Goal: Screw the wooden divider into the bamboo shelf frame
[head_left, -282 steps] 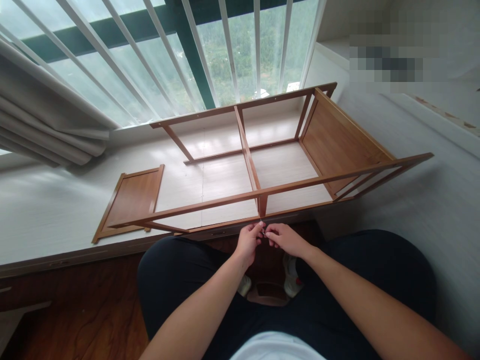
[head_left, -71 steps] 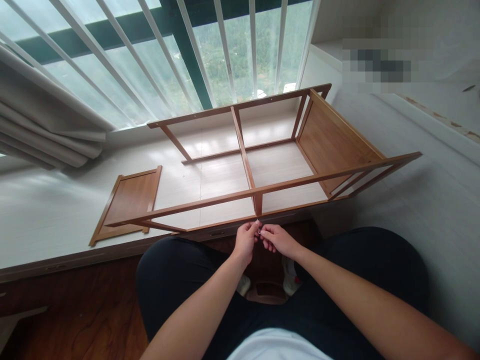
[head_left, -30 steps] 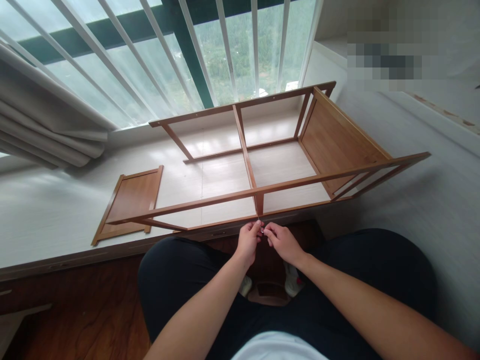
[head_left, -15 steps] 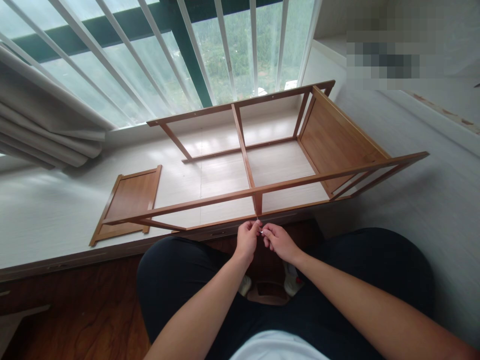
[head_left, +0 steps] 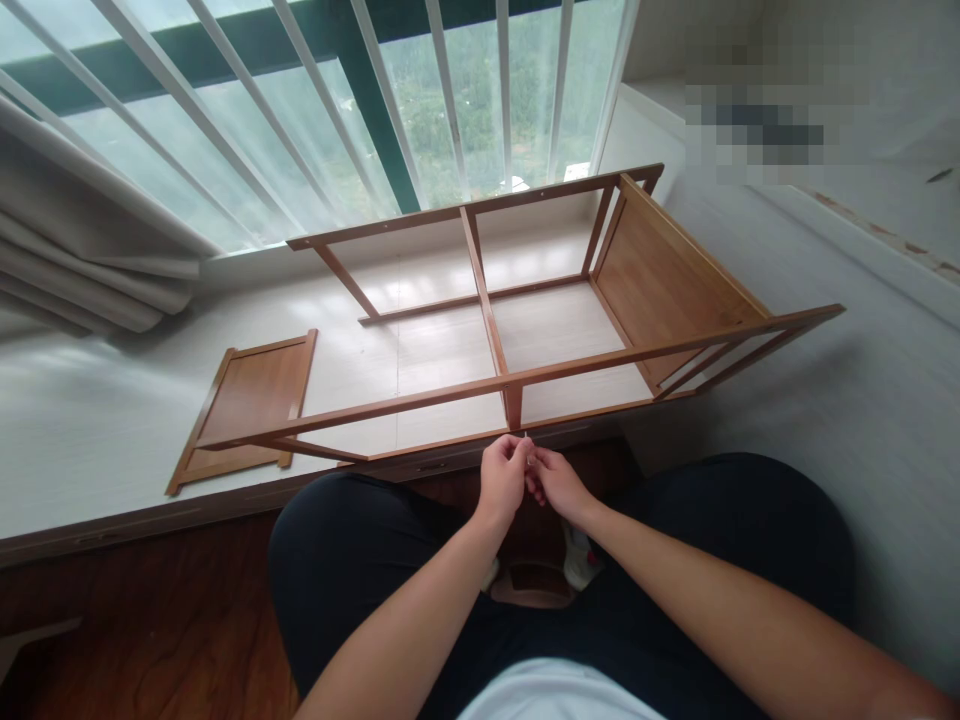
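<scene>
Just in front of the frame's near edge, my left hand [head_left: 504,478] and my right hand [head_left: 559,482] meet fingertip to fingertip. Both are closed in a pinch. A small silvery piece [head_left: 526,436], thin like a screw or pin, pokes up between the fingertips; its exact kind is too small to tell, and the fingers cover the rest. The wooden frame [head_left: 405,405] lies on its side beyond my hands, with a middle crossbar and a solid panel [head_left: 675,285] fitted at its right end. Neither hand touches the frame.
A loose wooden panel [head_left: 255,405] lies at the left, partly beneath the frame's end. All this rests on a pale window ledge [head_left: 90,430]. Behind are white window bars [head_left: 442,110] and a grey curtain [head_left: 90,220]. My knees flank my hands above a brown wooden floor [head_left: 172,620].
My hands have drawn closer together, the fingertips now touching and hiding more of the small silvery piece. The view has shifted slightly; frame and loose panel lie as before.
</scene>
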Demonstrator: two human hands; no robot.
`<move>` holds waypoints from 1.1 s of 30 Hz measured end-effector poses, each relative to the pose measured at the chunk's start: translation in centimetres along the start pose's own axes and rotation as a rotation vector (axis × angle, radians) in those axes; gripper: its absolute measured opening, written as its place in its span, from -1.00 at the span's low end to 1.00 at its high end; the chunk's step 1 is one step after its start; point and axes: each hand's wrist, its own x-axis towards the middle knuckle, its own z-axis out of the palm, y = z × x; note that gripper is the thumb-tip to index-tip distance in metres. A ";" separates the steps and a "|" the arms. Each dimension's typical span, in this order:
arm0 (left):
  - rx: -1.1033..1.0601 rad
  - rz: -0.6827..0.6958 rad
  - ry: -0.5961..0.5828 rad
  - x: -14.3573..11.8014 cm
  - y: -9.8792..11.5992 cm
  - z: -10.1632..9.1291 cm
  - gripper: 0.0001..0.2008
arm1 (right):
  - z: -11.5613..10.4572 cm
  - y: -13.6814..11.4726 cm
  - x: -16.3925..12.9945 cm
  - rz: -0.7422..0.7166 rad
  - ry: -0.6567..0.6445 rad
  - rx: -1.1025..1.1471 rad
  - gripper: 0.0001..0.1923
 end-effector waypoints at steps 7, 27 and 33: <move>-0.052 0.000 0.158 0.6 -1.0 -1.6 -0.66 | -0.2 -0.9 -0.3 -0.075 -0.010 -0.166 -0.81; -0.239 -0.132 0.109 1.0 -2.8 -2.0 -0.56 | -0.3 -2.4 -1.6 -0.379 0.101 -0.643 -0.73; -0.249 -0.134 0.111 1.0 -2.8 -2.1 -0.57 | -0.4 -2.2 -1.5 -0.381 0.100 -0.671 -0.74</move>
